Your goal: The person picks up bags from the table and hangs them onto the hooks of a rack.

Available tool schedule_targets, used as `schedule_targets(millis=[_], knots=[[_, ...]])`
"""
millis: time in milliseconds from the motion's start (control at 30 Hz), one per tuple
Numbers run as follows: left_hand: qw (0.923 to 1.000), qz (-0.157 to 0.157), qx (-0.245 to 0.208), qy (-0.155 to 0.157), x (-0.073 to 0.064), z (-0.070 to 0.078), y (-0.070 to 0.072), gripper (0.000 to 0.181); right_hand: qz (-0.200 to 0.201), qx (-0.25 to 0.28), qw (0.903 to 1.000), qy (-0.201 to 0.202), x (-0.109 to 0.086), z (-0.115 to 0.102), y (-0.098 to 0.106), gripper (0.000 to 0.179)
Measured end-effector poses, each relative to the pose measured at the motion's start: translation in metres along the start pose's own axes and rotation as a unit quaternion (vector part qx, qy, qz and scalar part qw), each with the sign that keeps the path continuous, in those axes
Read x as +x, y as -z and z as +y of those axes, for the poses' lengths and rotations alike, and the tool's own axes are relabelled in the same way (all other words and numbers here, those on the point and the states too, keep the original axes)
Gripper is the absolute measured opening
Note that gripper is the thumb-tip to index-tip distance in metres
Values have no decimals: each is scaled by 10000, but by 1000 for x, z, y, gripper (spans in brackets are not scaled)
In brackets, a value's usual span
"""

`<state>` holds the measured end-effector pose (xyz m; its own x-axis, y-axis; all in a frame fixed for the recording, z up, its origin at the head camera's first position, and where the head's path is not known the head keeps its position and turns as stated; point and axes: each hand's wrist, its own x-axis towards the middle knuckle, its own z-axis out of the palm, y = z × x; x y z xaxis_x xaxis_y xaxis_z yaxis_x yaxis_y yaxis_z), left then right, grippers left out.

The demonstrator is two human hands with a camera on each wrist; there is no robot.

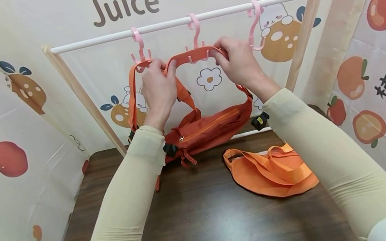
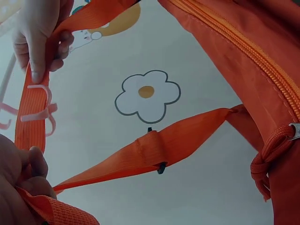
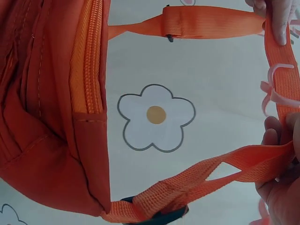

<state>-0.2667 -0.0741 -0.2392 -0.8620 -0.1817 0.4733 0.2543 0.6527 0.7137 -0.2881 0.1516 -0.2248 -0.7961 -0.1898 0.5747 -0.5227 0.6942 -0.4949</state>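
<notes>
A red-orange waist bag (image 1: 213, 128) hangs tilted below its orange strap (image 1: 188, 57), its zipper facing up. My left hand (image 1: 159, 88) pinches the strap left of the middle pink hook (image 1: 196, 31), and my right hand (image 1: 241, 64) pinches it on the right. Between my hands the strap lies across this hook, whose small prongs (image 2: 40, 116) curl in front of the webbing. Another stretch of strap passes by the left pink hook (image 1: 140, 46); whether it rests there I cannot tell. A black slider (image 3: 169, 23) sits on the strap.
A white rod (image 1: 163, 26) on wooden posts carries the hooks, with a bare right pink hook (image 1: 256, 28). A lighter orange waist bag (image 1: 258, 175) lies on the dark wooden table (image 1: 210, 227), right of the middle. Printed cloth walls stand behind and at both sides.
</notes>
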Motion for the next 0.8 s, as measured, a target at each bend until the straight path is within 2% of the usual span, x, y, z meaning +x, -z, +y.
schedule_targets(millis=[467, 700, 800], knots=[[9979, -248, -603, 15, -7, -14, -11, 35, -161, 123, 9995, -252, -2, 10, -8, 32], [9973, -387, -630, 11, -16, -26, -17, 37, -237, 107, 9991, -342, -5, 15, -15, 31], [9978, -346, -564, -57, -20, -33, -20, 40, -238, 34, 9992, -330, -6, 19, -18, 31]])
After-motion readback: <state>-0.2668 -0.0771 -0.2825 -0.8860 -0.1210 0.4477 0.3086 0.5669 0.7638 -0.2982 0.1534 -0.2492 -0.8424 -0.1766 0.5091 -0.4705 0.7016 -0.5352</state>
